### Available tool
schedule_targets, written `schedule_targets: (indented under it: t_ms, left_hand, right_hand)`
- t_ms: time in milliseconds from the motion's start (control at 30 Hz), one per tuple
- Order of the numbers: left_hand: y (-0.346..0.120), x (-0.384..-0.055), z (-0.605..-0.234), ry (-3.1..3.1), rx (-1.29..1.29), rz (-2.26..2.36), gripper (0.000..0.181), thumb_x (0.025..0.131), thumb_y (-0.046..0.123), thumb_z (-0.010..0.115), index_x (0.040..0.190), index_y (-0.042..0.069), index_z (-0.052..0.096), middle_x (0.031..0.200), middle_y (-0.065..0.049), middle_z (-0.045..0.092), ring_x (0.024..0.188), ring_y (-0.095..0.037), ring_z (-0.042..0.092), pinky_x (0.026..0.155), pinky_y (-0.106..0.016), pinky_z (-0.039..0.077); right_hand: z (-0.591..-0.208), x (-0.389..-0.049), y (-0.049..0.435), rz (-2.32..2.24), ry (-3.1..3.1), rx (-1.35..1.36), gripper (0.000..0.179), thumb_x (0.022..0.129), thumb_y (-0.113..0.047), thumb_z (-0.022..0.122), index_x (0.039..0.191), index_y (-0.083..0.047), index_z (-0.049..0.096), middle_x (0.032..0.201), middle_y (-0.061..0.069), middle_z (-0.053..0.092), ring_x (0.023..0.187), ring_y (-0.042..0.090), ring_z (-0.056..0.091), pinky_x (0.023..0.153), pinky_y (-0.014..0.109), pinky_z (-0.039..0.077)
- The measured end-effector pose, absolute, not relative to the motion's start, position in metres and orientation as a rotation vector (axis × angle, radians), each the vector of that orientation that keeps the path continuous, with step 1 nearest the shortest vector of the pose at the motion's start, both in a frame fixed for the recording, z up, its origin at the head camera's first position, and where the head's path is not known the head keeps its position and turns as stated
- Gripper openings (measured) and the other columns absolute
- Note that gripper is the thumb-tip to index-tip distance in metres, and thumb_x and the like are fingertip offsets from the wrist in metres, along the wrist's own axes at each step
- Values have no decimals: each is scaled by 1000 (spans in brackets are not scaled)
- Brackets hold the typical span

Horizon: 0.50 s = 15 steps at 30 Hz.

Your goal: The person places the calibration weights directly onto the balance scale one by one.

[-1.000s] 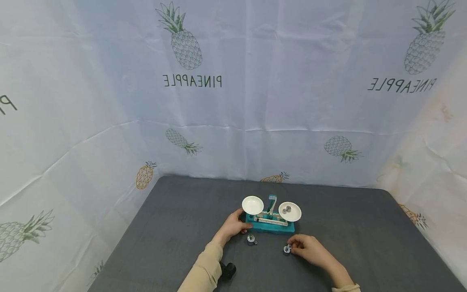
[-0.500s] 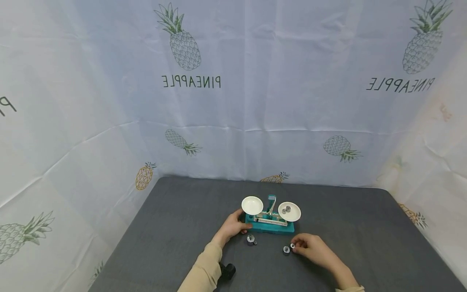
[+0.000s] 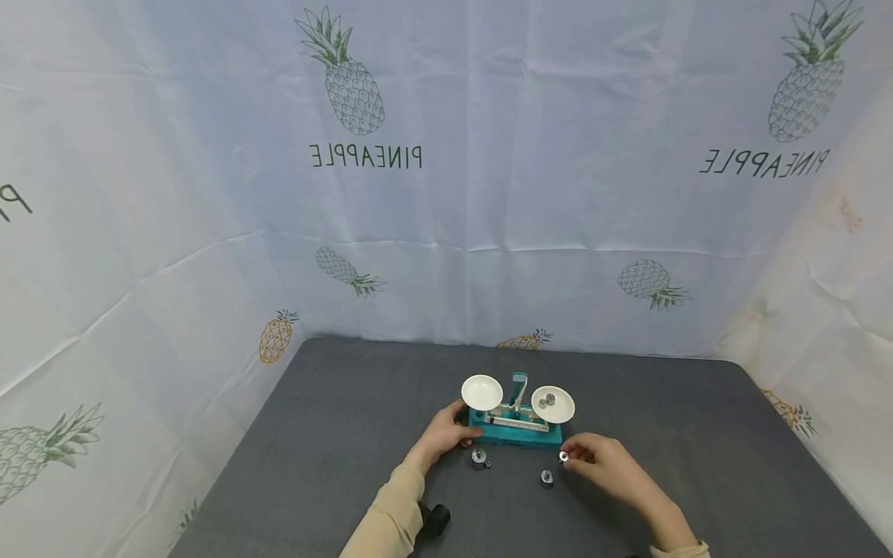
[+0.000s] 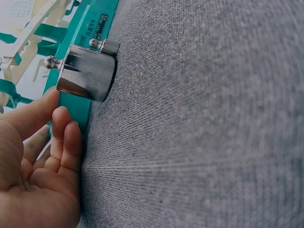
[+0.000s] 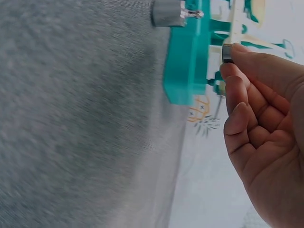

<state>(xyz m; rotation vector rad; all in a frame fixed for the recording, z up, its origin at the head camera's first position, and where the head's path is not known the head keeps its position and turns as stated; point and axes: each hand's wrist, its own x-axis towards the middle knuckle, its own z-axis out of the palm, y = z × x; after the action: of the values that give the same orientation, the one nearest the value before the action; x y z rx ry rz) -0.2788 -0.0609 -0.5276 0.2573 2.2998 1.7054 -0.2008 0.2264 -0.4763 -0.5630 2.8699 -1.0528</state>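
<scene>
A teal balance scale [image 3: 523, 437] with two white pans stands on the dark table. My left hand [image 3: 441, 430] grips the left end of its base. Between thumb and fingertips, my right hand [image 3: 607, 461] pinches a small metal weight [image 5: 227, 53], raised off the table to the right of the base's front corner. Two small weights [image 3: 550, 400] lie in the right pan [image 3: 563, 415]; the left pan [image 3: 482, 393] holds nothing. In front of the base stand a large knobbed weight [image 4: 88, 73] with a tiny weight [image 4: 110, 46] beside it, and a medium weight [image 3: 547, 479] farther right.
A black object [image 3: 438, 518] sits by my left forearm, partly hidden by the sleeve. The grey tabletop [image 3: 363, 387] reaches back to a hanging white cloth [image 3: 446, 294] printed with pineapples, which also closes off both sides.
My right hand has lifted the small weight from beside the medium weight, up and slightly right toward the scale. The left hand has stayed on the base.
</scene>
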Motion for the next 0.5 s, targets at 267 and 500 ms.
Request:
schedule_targets:
  t_ms: [267,500]
  left_hand:
    - [-61,-279,-525,2316,258,1697,64,79,10,72,134,-1,44,91,-10,61,60,-10,54,57,-26,48]
    - [-61,-279,-529,2318,256,1695,63,78,11,73,134,0,45,87,-10,62,59,-10,54,57,-26,48]
  right_hand:
    - [-455,-201,230,-1094,2903,-552,17,86,-21,66,99,-11,67,85,-6,63,72,-5,52,60,20,46]
    - [-449,-204,226,-1162,3025,-505,15,84,-17,68,99,-14,68,85,-6,63,70,-5,51,58,19,45]
